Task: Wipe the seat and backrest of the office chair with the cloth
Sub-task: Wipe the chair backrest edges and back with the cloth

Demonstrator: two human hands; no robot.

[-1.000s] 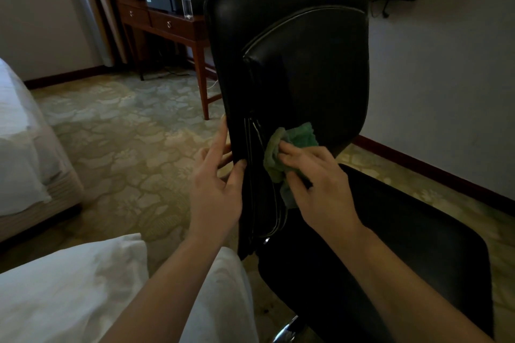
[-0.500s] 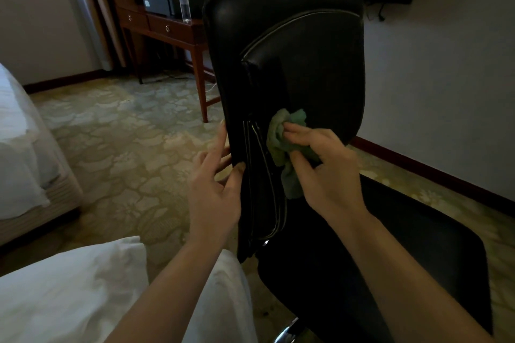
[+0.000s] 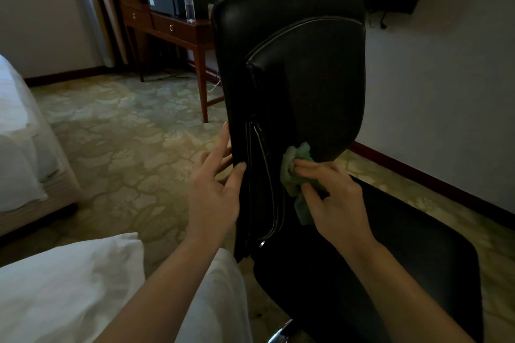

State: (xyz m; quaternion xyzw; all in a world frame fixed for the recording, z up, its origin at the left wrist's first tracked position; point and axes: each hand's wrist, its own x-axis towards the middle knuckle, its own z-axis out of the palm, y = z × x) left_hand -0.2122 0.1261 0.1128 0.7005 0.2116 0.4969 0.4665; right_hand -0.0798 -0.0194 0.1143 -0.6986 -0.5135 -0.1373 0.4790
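A black leather office chair is seen close up in the middle of the view, its backrest upright and turned edge-on toward the camera, its seat reaching out to the right and near. A crumpled green cloth is pressed against the lower part of the backrest's front face, just above the seat. The cloth is pinched by the right hand, with the thumb and fingers bunched over it and the fabric spilling out above and below the fingertips. The left edge of the backrest is gripped by the left hand: the thumb is laid on the front edge and the fingers are spread behind it, so the edge is clasped between them.

White bedding is seen at the near left, and the corner of a bed at the far left. A patterned carpet covers the floor. Farther off, left of the chair, a wooden desk stands by the wall, with a clear water bottle upright on it.
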